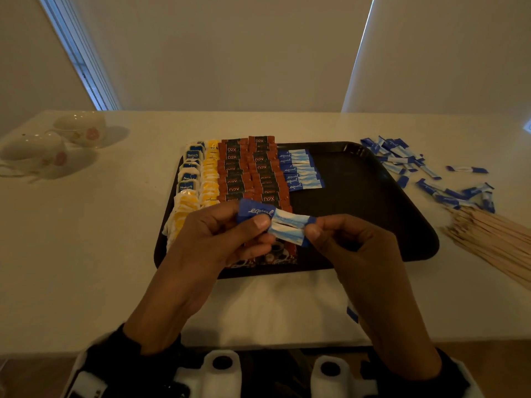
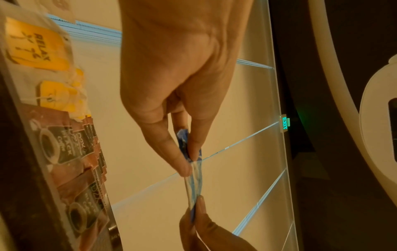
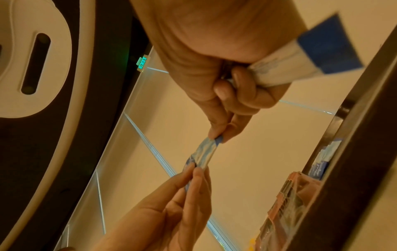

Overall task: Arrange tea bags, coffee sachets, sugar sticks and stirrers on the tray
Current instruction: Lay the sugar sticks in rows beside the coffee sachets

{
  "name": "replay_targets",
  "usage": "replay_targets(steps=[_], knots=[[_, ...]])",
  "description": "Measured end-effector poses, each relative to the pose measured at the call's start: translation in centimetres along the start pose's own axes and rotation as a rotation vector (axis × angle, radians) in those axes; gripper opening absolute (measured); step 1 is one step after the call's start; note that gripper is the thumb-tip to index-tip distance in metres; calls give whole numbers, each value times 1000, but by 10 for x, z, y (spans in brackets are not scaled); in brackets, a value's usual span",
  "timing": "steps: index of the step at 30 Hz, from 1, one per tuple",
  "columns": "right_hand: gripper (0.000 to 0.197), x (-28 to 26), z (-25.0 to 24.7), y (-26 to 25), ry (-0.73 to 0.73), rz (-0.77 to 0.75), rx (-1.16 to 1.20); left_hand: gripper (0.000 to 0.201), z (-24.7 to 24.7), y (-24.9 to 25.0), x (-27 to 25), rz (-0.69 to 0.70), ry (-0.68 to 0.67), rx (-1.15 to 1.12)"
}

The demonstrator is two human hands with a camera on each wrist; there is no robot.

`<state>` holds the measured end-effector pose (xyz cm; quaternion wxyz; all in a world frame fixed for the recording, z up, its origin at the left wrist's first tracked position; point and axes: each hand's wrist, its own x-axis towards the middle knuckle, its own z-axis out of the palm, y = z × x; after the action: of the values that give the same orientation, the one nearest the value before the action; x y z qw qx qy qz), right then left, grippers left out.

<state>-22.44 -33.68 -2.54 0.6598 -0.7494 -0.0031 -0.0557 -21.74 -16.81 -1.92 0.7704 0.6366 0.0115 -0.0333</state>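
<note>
Head view: the left hand [image 1: 221, 234] and the right hand [image 1: 347, 242] pinch opposite ends of a few blue-and-white sugar sticks [image 1: 283, 225], held above the near part of the black tray [image 1: 373, 196]. On the tray lie tea bags [image 1: 189, 179] at left, coffee sachets [image 1: 250, 170], then more sugar sticks. Loose sticks and wooden stirrers [image 1: 494, 239] lie on the table [image 1: 115, 254] at right.

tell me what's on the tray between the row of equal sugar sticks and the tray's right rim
Nothing: in the head view the black tray is bare from the row of sugar sticks to its right rim. The loose sugar sticks and stirrers lie beyond it on the table.
</note>
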Motion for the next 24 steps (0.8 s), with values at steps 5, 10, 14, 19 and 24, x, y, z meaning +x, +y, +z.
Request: replay_targets(steps=[5, 10, 14, 19, 24], knots=[[8, 26, -20, -14, -58, 124, -185, 29, -8, 1, 1, -12, -14, 134], [20, 114, -69, -23, -134, 432, -548, 39, -24, 14, 0, 74, 28, 116], [55, 166, -72, 3, -159, 698, -680, 35, -24, 14, 3, 87, 10, 105], [52, 185, -53, 20, -204, 754, -704, 28, -29, 11, 2, 97, 2, 128], [38, 191, -34, 11, -255, 780, -741, 24, -36, 10, 2, 100, -16, 141]])
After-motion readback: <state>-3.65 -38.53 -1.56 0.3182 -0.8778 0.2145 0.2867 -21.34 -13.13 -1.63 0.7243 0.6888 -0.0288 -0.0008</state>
